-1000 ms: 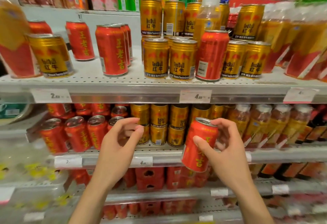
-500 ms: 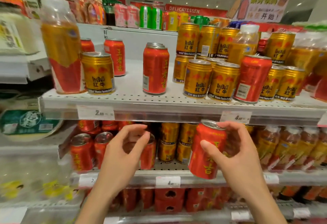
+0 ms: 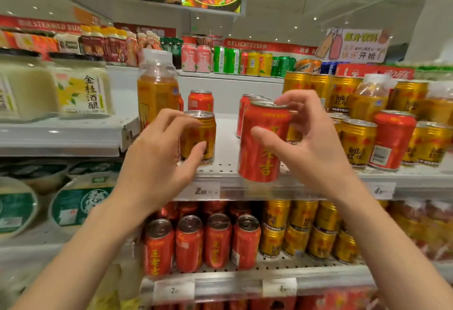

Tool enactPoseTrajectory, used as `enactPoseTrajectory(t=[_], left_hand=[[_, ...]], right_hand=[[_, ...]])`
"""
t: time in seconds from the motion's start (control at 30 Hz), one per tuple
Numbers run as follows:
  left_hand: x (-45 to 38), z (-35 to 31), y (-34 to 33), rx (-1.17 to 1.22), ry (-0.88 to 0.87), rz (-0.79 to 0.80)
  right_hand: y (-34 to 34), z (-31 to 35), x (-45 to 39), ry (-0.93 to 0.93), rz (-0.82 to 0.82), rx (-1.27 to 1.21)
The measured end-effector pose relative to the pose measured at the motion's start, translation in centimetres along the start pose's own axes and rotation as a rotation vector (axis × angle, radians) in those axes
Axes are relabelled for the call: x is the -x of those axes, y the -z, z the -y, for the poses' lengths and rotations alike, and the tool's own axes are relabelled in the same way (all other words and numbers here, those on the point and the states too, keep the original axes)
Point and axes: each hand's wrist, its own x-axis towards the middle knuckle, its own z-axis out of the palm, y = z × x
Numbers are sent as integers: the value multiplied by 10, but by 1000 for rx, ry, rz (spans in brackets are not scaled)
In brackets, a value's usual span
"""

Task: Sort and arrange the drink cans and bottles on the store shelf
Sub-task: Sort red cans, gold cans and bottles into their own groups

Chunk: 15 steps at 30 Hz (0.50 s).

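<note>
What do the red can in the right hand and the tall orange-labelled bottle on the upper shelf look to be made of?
Red can: likely thin metal, glossy printed wall, bare silvery top with a pull tab. Tall bottle: probably clear plastic, see-through at the shoulder under a pale cap, wrapped in a shiny orange label; glass cannot be ruled out.

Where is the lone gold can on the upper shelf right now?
Head view, centre-left: the gold can stands at the shelf front, left hand around it, bottle behind.

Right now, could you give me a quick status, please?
Right hand holds red can at shelf edge. Left hand closing on gold can.
</note>
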Motion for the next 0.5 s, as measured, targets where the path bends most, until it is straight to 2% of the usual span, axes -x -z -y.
enactPoseTrajectory(t=[0.1,0.23,0.4,0.5], left_hand=[[-14,13,-1,-121,-50,50],[-16,17,-6,-206,-65,106],[-18,19,-8,-165,-31,108],[-19,19,-10,-143,-12,118]], right_hand=[[-14,3,-27,81,151,128],[-24,-13,-47,277,248,528],[-13,-19,-60,264,344,756],[-10,-17,-67,243,409,785]])
